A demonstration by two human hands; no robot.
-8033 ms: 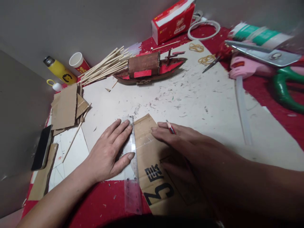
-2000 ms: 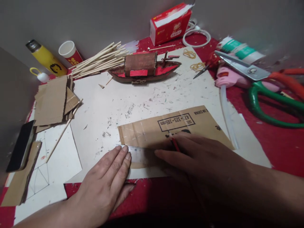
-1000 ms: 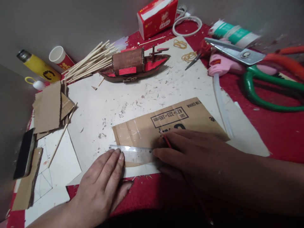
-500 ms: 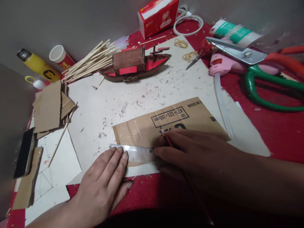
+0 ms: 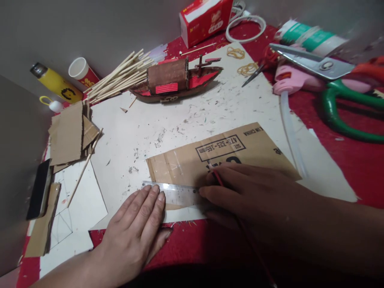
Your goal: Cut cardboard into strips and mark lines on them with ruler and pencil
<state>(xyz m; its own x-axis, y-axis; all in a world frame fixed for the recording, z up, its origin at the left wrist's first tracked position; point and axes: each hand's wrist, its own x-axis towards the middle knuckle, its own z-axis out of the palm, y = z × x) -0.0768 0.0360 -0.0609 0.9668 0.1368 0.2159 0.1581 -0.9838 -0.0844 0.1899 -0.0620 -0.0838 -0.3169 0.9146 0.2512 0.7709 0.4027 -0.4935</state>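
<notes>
A clear ruler (image 5: 177, 193) lies across a piece of printed brown cardboard (image 5: 168, 168), near its lower edge. My left hand (image 5: 136, 224) lies flat, its fingertips pressing on the ruler's left part and the thumb stretched out to the side. My right hand (image 5: 240, 192) rests over the cardboard with a slim red pencil (image 5: 218, 176) between its fingers. The pencil's pale tip points up and away, over the printed letters. Fingertips of this hand touch the ruler's right end. Faint white lines are drawn on the cardboard's left part. Shadow hides the lower right fingers.
A brown model boat (image 5: 168, 80) stands behind, beside a bundle of sticks (image 5: 120, 78). At right lie green-handled scissors (image 5: 333, 104) and a pink glue gun (image 5: 288, 78). Cardboard scraps (image 5: 67, 132), a phone (image 5: 39, 190) and a yellow bottle (image 5: 57, 82) are at left.
The whole scene has shifted slightly to the right in view. Both hands, the ruler and the pencil keep nearly the same places relative to the cardboard.
</notes>
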